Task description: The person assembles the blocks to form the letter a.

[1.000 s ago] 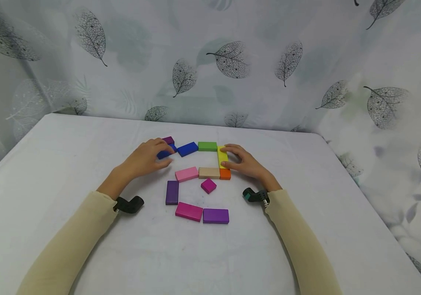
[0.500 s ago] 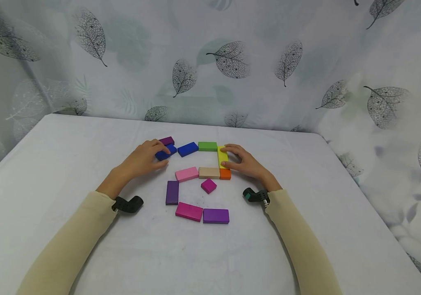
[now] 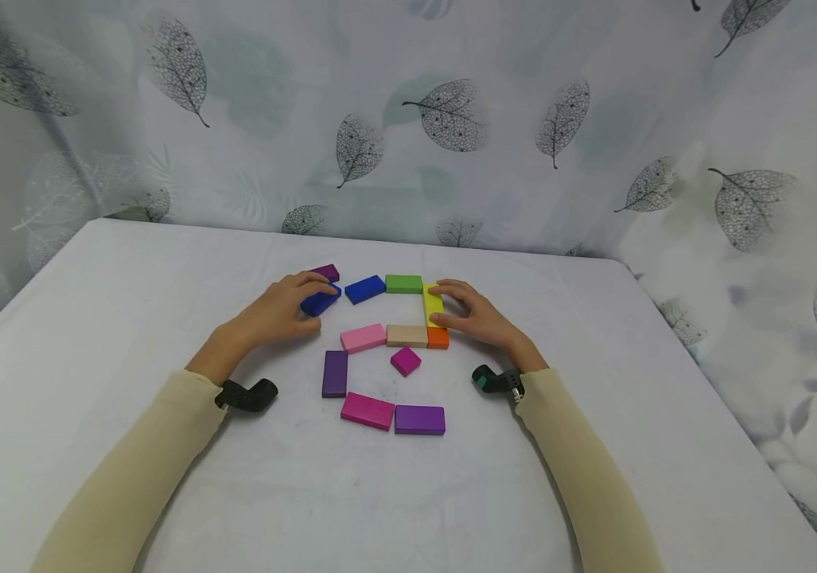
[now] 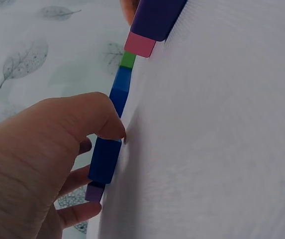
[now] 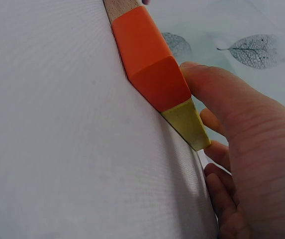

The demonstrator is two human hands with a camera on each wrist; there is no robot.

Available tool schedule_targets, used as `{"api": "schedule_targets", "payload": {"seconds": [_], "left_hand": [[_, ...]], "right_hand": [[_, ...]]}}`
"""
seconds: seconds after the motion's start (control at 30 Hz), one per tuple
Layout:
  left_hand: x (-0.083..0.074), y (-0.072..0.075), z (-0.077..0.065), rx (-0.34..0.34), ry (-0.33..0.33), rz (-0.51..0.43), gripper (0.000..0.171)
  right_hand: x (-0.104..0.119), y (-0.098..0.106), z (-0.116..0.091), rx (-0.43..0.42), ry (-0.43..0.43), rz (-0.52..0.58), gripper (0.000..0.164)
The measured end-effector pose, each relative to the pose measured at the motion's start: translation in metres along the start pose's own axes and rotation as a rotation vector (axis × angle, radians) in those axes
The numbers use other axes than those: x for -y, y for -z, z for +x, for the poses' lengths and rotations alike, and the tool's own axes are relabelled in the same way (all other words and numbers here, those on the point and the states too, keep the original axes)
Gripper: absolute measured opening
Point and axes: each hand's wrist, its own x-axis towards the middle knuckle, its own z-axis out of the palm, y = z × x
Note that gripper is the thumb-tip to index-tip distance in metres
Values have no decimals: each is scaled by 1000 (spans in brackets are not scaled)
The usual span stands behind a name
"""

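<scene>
My left hand point(image 3: 281, 309) holds a dark blue block point(image 3: 319, 301) lying tilted at the far left of the blocks. Its index finger reaches over the block's top; in the left wrist view the bent thumb is at the near edge of the blue block point(image 4: 106, 160). A dark purple-red block point(image 3: 328, 273) lies just behind, partly hidden by fingers. My right hand point(image 3: 478, 316) rests with spread thumb and index finger touching the yellow block point(image 3: 433, 305). In the right wrist view the yellow block point(image 5: 188, 124) adjoins the orange block point(image 5: 149, 57).
Another blue block point(image 3: 365, 290) and a green block point(image 3: 404, 284) lie along the back. Nearer are pink point(image 3: 363, 338), tan point(image 3: 406, 336), magenta point(image 3: 406, 361), dark purple point(image 3: 335, 374), deep pink point(image 3: 367, 411) and purple point(image 3: 419, 420) blocks on the white tabletop point(image 3: 200, 493).
The left hand first shifted left with the dark blue block, opening a gap to the other blue block. Now that block has turned more steeply. The right hand stays by the yellow block.
</scene>
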Motion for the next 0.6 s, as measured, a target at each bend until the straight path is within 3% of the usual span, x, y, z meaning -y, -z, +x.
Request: {"api": "schedule_targets", "payload": {"seconds": [0.37, 0.6], "left_hand": [[3, -1, -1, 52, -7, -22, 52], [2, 0, 0, 48, -8, 17, 48]], "right_hand": [[-1, 0, 1, -4, 8, -4, 54], [-1, 0, 1, -4, 11, -1, 54]]}}
